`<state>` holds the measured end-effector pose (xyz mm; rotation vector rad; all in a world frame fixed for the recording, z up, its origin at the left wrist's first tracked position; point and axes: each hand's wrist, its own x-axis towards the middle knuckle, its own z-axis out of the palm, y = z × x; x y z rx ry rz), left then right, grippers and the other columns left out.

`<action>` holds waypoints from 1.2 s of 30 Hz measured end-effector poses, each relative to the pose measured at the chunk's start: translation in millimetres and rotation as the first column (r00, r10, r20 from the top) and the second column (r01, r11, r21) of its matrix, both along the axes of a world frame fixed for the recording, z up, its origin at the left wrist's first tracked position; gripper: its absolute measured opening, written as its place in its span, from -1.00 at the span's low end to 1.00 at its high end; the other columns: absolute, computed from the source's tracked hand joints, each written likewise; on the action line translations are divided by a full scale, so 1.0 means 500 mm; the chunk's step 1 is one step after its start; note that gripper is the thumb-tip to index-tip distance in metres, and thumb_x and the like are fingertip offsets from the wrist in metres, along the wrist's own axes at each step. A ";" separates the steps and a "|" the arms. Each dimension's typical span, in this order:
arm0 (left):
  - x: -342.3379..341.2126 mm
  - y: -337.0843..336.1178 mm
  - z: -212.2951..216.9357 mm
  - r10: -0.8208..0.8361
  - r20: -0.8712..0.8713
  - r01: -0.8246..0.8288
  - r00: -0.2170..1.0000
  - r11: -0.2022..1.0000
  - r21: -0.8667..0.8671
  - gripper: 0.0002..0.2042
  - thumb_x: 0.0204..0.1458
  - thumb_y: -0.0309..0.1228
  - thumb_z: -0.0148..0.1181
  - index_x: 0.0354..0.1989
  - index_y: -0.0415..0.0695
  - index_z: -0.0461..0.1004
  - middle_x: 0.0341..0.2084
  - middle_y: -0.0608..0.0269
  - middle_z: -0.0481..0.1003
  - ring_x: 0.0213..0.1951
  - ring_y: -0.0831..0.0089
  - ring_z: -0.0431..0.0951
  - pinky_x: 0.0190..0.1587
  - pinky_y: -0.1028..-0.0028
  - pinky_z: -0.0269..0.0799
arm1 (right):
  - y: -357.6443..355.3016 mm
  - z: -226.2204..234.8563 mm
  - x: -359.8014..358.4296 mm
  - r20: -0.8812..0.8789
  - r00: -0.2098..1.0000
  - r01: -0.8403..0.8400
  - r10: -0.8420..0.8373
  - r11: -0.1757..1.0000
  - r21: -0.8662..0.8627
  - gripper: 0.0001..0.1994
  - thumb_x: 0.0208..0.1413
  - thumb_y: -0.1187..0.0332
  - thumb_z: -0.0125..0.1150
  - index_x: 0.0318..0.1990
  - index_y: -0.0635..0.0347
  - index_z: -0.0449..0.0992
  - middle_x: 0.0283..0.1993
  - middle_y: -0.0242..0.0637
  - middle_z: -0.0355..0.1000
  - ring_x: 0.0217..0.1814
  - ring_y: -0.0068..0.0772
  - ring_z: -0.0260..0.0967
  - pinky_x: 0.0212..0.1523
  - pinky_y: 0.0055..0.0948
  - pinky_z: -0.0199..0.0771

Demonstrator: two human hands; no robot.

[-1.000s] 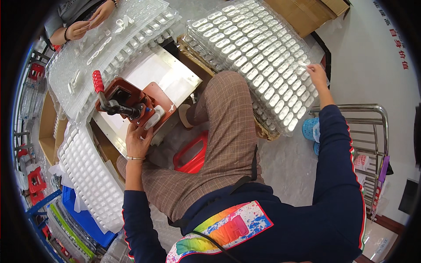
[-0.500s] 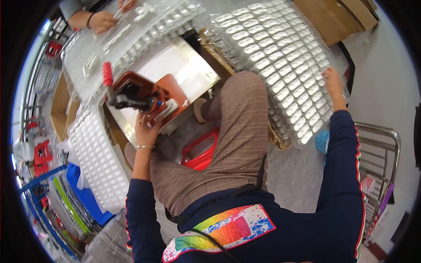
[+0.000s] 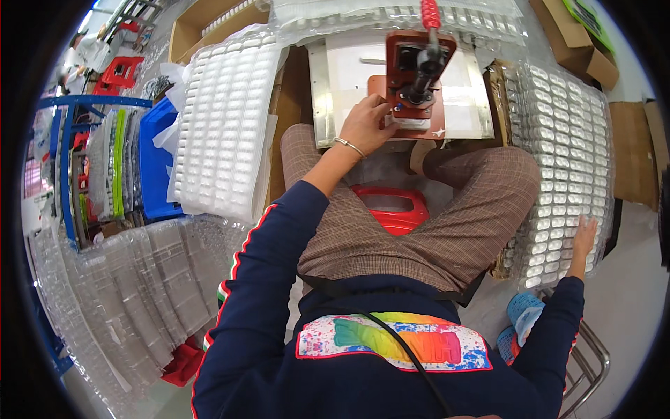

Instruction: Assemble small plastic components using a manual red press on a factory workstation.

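My left hand (image 3: 364,127) is at the base of a red hand press (image 3: 421,94), its fingers closed on the left end of a small white oblong piece (image 3: 410,123). That piece lies on the red base under the black clamp. The red lever grip (image 3: 430,14) stands up at the top. Over on the right, my right hand (image 3: 585,239) reaches onto the near right part of a clear plastic tray (image 3: 606,153) filled with rows of shiny white oval pieces. Its fingers are stretched out, and nothing shows in them.
A white tray of pieces (image 3: 227,126) leans at the left, beside a blue bin (image 3: 157,157). Stacked clear trays (image 3: 132,293) stand lower left. A red stool (image 3: 398,216) is between my legs; a metal chair (image 3: 593,356) and blue slippers (image 3: 522,307) are lower right.
The view has swung, so the press appears farther right and the other person's hands have left the picture. My right hand has shifted toward the tray's near end; my left remains at the press.
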<state>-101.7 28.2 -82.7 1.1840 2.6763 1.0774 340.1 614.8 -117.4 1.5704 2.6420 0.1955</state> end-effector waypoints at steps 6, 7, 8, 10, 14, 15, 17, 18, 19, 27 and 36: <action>0.003 -0.010 -0.005 0.051 0.080 -0.053 0.995 0.998 0.015 -0.67 -0.18 -0.29 0.41 -0.25 -0.17 0.56 -0.36 0.14 0.44 -0.29 0.14 0.47 -0.18 0.25 0.42 | -0.142 0.174 -0.331 -0.654 0.747 -0.392 0.122 0.875 -0.285 -0.45 0.33 0.09 -0.07 0.31 0.32 0.24 0.36 -0.07 0.23 0.42 -0.15 0.12 0.37 -0.28 0.07; 0.006 0.001 -0.004 0.066 0.075 -0.070 0.995 0.996 0.051 -0.67 -0.19 -0.29 0.42 -0.25 -0.16 0.56 -0.37 0.15 0.44 -0.30 0.14 0.47 -0.18 0.24 0.41 | -0.197 0.229 -0.411 -0.707 0.700 -0.443 0.099 0.837 -0.322 -0.49 0.33 0.13 -0.06 0.28 0.33 0.30 0.30 -0.12 0.31 0.36 -0.22 0.21 0.35 -0.34 0.11; 0.010 -0.002 -0.004 0.097 0.068 -0.102 0.993 0.992 0.070 -0.66 -0.20 -0.29 0.44 -0.24 -0.16 0.55 -0.37 0.15 0.44 -0.30 0.14 0.47 -0.18 0.24 0.41 | -0.279 0.272 -0.496 -0.787 0.615 -0.547 -0.043 0.697 -0.465 -0.50 0.33 0.11 -0.04 0.27 0.28 0.32 0.27 -0.16 0.34 0.33 -0.27 0.26 0.34 -0.35 0.12; 0.020 -0.004 -0.018 0.117 0.065 -0.123 0.991 0.987 0.101 -0.65 -0.18 -0.31 0.44 -0.21 -0.17 0.54 -0.38 0.16 0.42 -0.32 0.21 0.46 -0.21 0.30 0.42 | -0.423 0.342 -0.644 -0.838 0.533 -0.726 -0.115 0.445 -0.524 -0.50 0.32 0.07 -0.07 0.24 0.26 0.37 0.20 -0.15 0.41 0.30 -0.30 0.31 0.36 -0.32 0.13; 0.029 -0.029 -0.053 0.161 0.212 -0.192 0.964 0.972 0.134 -0.63 -0.13 -0.35 0.43 -0.10 -0.11 0.54 -0.36 0.21 0.42 -0.33 0.32 0.46 -0.21 0.39 0.45 | -0.660 0.434 -0.845 -0.884 0.457 -0.889 -0.096 -0.024 -0.457 -0.52 0.38 0.09 -0.15 0.22 0.29 0.36 0.13 -0.17 0.46 0.12 -0.34 0.42 0.24 -0.40 0.28; 0.029 -0.041 -0.057 0.164 0.213 -0.194 0.963 0.972 0.130 -0.63 -0.13 -0.35 0.43 -0.10 -0.11 0.54 -0.36 0.21 0.42 -0.33 0.32 0.46 -0.21 0.39 0.45 | -0.727 0.469 -0.870 -0.883 0.459 -0.888 -0.098 -0.028 -0.458 -0.52 0.38 0.09 -0.15 0.22 0.29 0.36 0.13 -0.17 0.46 0.12 -0.34 0.42 0.24 -0.40 0.28; 0.026 -0.053 -0.057 0.095 0.249 -0.138 0.964 0.977 0.164 -0.61 -0.12 -0.37 0.42 -0.06 -0.05 0.55 -0.34 0.22 0.43 -0.32 0.33 0.46 -0.21 0.41 0.45 | -0.816 0.532 -0.894 -0.745 0.542 -0.808 -0.389 0.003 -0.590 -0.67 0.33 0.24 0.05 -0.03 0.41 0.46 -0.47 -0.44 0.39 -0.50 -0.64 0.35 -0.47 -0.69 0.38; 0.024 -0.050 -0.057 0.089 0.253 -0.135 0.963 0.976 0.170 -0.61 -0.12 -0.37 0.42 -0.06 -0.05 0.55 -0.34 0.22 0.43 -0.32 0.33 0.46 -0.21 0.41 0.45 | -0.799 0.524 -0.900 -0.808 0.485 -0.856 -0.334 0.007 -0.517 -0.67 0.33 0.23 0.04 -0.04 0.40 0.46 -0.45 -0.43 0.40 -0.49 -0.63 0.38 -0.46 -0.70 0.40; 0.023 -0.049 -0.051 0.086 0.227 -0.120 0.970 0.983 0.139 -0.61 -0.13 -0.38 0.42 -0.05 -0.04 0.55 -0.35 0.22 0.43 -0.33 0.33 0.46 -0.21 0.40 0.45 | -0.779 0.528 -0.889 -0.807 0.491 -0.853 -0.327 0.007 -0.522 -0.67 0.33 0.23 0.04 -0.04 0.40 0.46 -0.45 -0.43 0.40 -0.49 -0.63 0.38 -0.46 -0.70 0.40; 0.004 -0.049 -0.080 0.102 0.183 -0.132 0.978 0.978 0.163 -0.62 -0.17 -0.24 0.42 -0.11 0.09 0.57 -0.45 0.23 0.39 -0.37 0.22 0.45 -0.27 0.26 0.35 | -0.855 0.410 -0.700 -0.722 -0.230 -0.971 0.652 -0.102 0.217 -0.71 0.03 0.46 0.17 -0.07 0.05 0.63 -0.43 -0.41 0.41 -0.33 -0.37 0.42 -0.05 -0.28 0.50; 0.006 -0.036 -0.061 0.114 0.093 -0.124 0.989 0.987 0.102 -0.62 -0.19 -0.28 0.42 -0.10 0.07 0.58 -0.46 0.22 0.43 -0.35 0.20 0.48 -0.26 0.25 0.40 | -0.866 0.344 -0.718 -0.514 -0.383 -0.854 0.767 -0.083 0.513 -0.62 -0.14 0.50 0.22 -0.07 0.03 0.62 -0.48 -0.47 0.32 -0.31 -0.36 0.33 0.11 -0.25 0.38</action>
